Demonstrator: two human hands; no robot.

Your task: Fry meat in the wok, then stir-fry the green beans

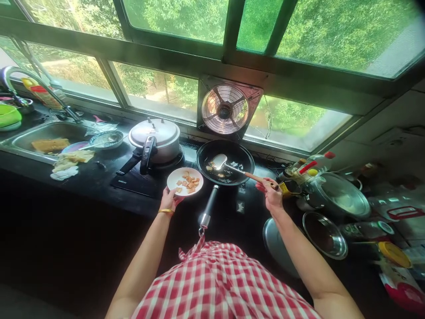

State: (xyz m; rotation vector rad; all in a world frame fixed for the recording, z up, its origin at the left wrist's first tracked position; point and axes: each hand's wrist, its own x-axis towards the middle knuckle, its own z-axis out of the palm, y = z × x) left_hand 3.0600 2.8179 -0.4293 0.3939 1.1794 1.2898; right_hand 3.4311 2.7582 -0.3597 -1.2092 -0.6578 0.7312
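Note:
My left hand (170, 200) grips the near left rim of a white plate (171, 182), which carries several small browned food pieces (189, 182). The plate is held beside the left edge of a black frying pan (245, 173). In my right hand (272, 194) is the wooden handle of a spatula (219, 161); its metal blade is inside the pan, over a few food pieces (210, 167) on the oily bottom. The pan's long handle (210, 206) points toward my body.
A pressure cooker (162, 144) stands left of the pan, its handle jutting forward. Farther left are a patterned bowl (114, 138) and a sink (28, 137). Bottles, a lidded pot (345, 195) and a steel bowl (327, 235) crowd the right side. A fan (226, 108) sits behind.

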